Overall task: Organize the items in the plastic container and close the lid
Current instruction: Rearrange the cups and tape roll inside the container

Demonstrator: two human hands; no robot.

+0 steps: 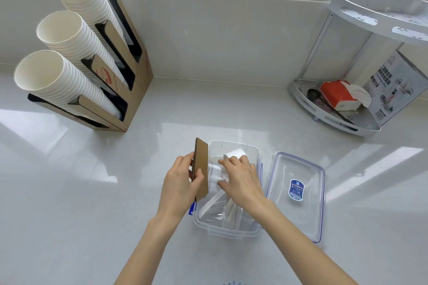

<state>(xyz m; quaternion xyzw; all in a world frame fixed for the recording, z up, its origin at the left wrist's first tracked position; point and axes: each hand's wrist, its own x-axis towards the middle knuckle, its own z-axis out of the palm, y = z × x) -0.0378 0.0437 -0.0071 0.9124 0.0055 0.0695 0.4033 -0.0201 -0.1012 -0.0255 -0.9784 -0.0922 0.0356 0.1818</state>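
Nearest, below the wrists, the clear plastic container (228, 230) stands open on the pale desk (69, 215), with white wrapped utensils (228, 211) lying in its near end. The left hand (179, 184) hovers at the container's left edge, its fingers (185, 162) and thumb pinching a brown cardboard piece (202, 164) held upright on edge. Just right of that, the right hand (242, 179) reaches into the container, its fingers (228, 165) curled around white paper items (235, 154) at the far end. To the right of the right hand's fingers, the clear lid (298, 194) lies flat on the desk, touching the container's side. Far beyond the left fingers stands a cardboard holder (136, 81) with three stacks of paper cups (76, 37). Far right, a corner rack (335, 109) holds a red tissue pack (338, 97).
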